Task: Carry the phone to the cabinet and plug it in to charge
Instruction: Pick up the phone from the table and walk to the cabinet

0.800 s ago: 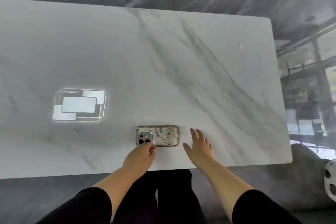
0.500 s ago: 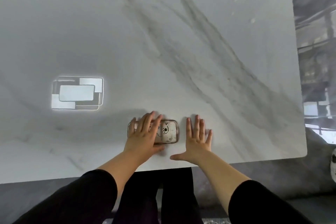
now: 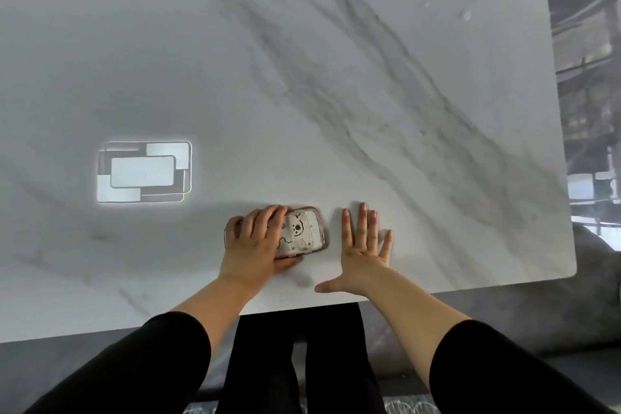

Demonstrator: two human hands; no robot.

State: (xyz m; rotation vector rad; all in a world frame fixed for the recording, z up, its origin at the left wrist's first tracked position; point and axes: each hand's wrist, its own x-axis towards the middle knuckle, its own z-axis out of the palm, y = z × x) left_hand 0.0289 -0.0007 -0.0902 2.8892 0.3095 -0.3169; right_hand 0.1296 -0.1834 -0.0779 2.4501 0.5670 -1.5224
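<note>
Two hands are working: my left grip (image 3: 257,240) is curling around the phone (image 3: 299,233), needing fingertips under its far edge, while my right hand (image 3: 364,250) is lying spread flat on the bench (image 3: 336,77) just beside it.

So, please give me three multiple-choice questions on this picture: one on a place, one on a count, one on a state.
1. Where does the phone lie on the table?
A. near the near edge
B. at the far edge
C. on the floor

2. How many hands touch the phone?
A. none
B. one
C. two

3. How is the right hand?
A. fist
B. open and flat
C. holding a cable

Answers: 1 A, it lies close to the person's side; 2 B, only the left hand covers it; 3 B, fingers spread on the marble.
</note>
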